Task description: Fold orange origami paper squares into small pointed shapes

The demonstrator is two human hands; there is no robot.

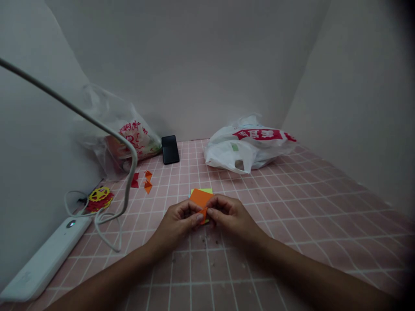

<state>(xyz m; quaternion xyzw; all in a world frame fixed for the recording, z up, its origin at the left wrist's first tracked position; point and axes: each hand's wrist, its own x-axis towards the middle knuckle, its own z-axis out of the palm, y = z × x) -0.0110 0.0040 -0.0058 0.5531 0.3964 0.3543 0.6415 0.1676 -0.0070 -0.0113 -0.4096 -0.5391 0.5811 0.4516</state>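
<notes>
An orange paper square is pinched at its near corner between both my hands, just above the pink gridded tabletop. My left hand grips it from the left with thumb and forefinger. My right hand grips it from the right. Under the orange sheet a yellow-green sheet peeks out at the far edge. Small orange paper triangles and red paper triangles lie on the table to the far left of my hands.
A white lamp base with a bent grey arm and cable sits at left. Beside it lies a red and yellow paper cutout. A clear printed bag, a black phone and a white plastic bag line the back wall.
</notes>
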